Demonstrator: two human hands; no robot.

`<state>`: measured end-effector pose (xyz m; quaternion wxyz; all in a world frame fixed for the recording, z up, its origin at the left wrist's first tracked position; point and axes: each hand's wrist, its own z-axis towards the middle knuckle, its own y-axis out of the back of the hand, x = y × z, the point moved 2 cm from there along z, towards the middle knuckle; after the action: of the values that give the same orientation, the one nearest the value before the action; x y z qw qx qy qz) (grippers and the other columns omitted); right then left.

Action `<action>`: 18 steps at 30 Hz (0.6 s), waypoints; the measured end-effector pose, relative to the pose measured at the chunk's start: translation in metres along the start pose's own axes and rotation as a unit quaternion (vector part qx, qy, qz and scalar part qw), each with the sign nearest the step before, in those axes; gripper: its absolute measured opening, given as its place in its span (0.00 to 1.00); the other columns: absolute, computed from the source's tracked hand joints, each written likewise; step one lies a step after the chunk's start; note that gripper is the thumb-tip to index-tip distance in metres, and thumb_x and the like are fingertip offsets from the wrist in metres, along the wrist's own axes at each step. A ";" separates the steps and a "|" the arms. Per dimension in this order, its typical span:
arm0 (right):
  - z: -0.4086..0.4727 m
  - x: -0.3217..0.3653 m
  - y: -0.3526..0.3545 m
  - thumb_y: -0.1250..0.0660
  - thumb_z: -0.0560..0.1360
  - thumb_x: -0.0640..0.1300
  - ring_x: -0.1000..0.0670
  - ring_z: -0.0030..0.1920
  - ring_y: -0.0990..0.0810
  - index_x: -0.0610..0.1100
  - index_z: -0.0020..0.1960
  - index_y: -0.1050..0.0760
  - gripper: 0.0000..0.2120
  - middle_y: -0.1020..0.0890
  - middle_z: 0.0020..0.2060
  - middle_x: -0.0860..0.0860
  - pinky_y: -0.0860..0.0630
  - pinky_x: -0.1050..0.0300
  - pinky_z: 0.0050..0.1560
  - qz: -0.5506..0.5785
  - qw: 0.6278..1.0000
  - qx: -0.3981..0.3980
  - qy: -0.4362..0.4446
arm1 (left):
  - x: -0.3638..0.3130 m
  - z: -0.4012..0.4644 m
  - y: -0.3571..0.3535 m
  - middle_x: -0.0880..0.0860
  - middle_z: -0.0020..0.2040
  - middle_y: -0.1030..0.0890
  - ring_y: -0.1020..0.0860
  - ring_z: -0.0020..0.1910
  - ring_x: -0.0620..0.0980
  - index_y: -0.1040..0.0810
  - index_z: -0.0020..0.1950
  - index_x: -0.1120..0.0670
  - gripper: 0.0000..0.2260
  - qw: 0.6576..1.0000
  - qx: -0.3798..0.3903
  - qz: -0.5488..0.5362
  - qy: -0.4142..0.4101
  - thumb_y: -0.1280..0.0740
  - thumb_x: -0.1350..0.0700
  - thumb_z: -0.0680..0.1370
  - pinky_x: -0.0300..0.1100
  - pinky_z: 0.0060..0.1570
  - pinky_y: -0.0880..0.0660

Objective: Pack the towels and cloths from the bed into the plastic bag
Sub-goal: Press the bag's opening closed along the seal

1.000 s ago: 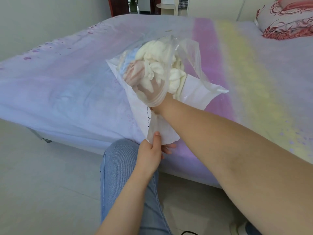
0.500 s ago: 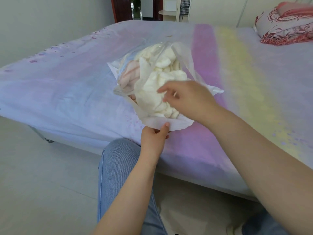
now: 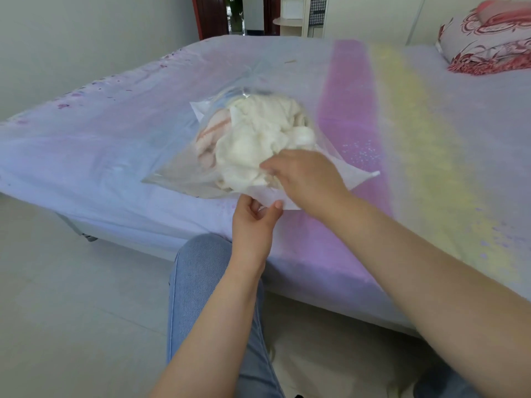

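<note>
A clear plastic bag point(image 3: 175, 173) lies on the bed point(image 3: 115, 139), mouth toward me, stuffed with a crumpled cream towel point(image 3: 258, 139) and a pink-striped cloth point(image 3: 212, 133). My left hand point(image 3: 254, 219) pinches the bag's near white edge between thumb and fingers. My right hand point(image 3: 304, 176) is at the bag's mouth, its curled fingers on the cream towel's near end. Whether those fingers grip the towel or only press it is hidden by the hand's back.
The bed sheet runs in lilac, pink and yellow bands. A red-patterned pillow point(image 3: 488, 44) lies at the far right. My knee in blue jeans point(image 3: 201, 271) is against the bed's near edge. A doorway point(image 3: 238, 15) stands beyond the bed.
My right hand has come out of the bag, where it was deep inside a second ago, and now sits at the mouth. The bag has settled lower and flatter on the bed.
</note>
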<state>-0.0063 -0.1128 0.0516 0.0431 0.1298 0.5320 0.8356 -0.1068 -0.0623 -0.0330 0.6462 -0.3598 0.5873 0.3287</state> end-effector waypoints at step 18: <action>-0.081 -0.035 -0.015 0.36 0.76 0.50 0.42 0.59 0.27 0.43 0.60 0.26 0.16 0.24 0.57 0.45 0.32 0.53 0.59 0.085 0.915 -0.250 -0.306 | 0.007 0.013 0.006 0.56 0.44 0.19 0.20 0.43 0.51 0.23 0.52 0.60 0.06 0.970 -0.134 -0.195 0.064 0.32 0.59 0.79 0.44 0.43 0.21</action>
<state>0.0054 -0.1852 -0.0004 0.1639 0.4088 0.2537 0.8612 -0.1045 -0.0479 -0.0394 0.6051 -0.5707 0.4966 0.2482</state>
